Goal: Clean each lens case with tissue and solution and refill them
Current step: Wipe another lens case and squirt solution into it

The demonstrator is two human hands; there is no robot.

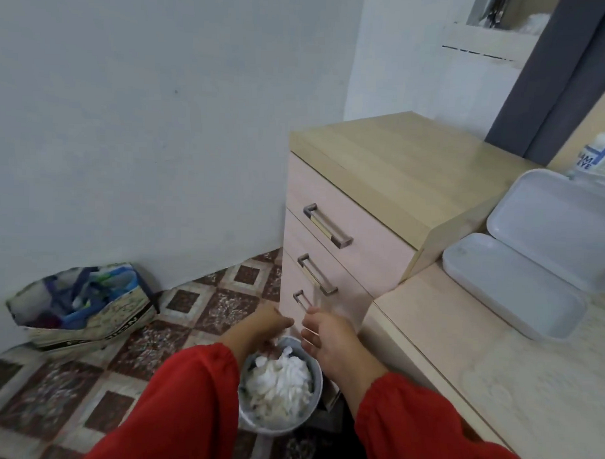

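Note:
Both my hands hang over a small grey waste bin point(314, 384) on the floor, which is filled with crumpled white tissues point(278, 383). My left hand point(267, 326) is above the bin's far left rim, its fingers loosely bent, with nothing visible in them. Just to its right, my right hand point(324, 338) has relaxed, slightly curled fingers and holds nothing. An open white plastic box point(533, 271) lies on the desk at the right. A white solution bottle point(602, 157) with a blue label stands behind it. No lens case is in view.
A pale drawer unit point(345, 237) with three handles stands right behind the bin, against the desk point(478, 372). On the patterned tile floor at the left sits a printed bag point(82, 304) against the white wall. A grey curtain point(553, 76) hangs at the top right.

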